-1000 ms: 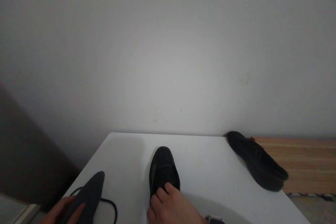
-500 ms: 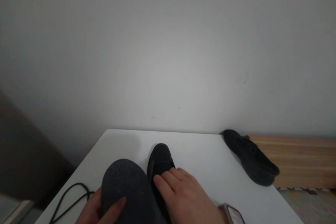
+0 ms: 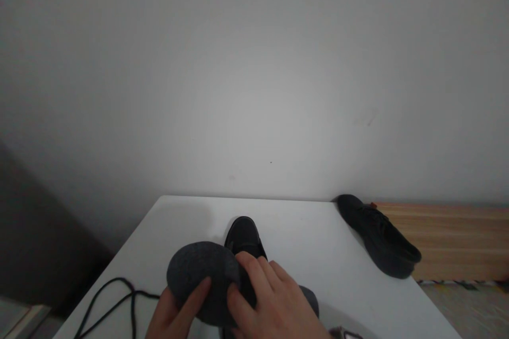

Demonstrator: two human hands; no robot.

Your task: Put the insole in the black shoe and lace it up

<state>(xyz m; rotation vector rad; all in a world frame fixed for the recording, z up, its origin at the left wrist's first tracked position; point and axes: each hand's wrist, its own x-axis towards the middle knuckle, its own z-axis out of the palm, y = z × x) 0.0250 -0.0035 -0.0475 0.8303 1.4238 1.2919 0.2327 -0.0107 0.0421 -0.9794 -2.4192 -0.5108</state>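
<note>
The grey insole (image 3: 201,278) sits low in the middle of the view, held above the counter (image 3: 310,243) and just left of the black shoe (image 3: 243,234), overlapping the shoe's opening. Its long axis runs from the rounded toe end at upper left down toward the person; the heel end is hidden behind the hands. The left hand (image 3: 175,310) grips it from below with the thumb pressed on its upper face, fingers closed around the edge. The right hand (image 3: 274,302) lies over its right side, fingers (image 3: 254,275) curled on it and on the shoe's collar; this hand is nearer the shoe. The shoe points away, toe toward the wall (image 3: 254,74). A black lace (image 3: 115,302) trails at the left. A second black shoe (image 3: 377,235) lies at the counter's far right corner, well apart. Both wrists are cut off by the frame
</note>
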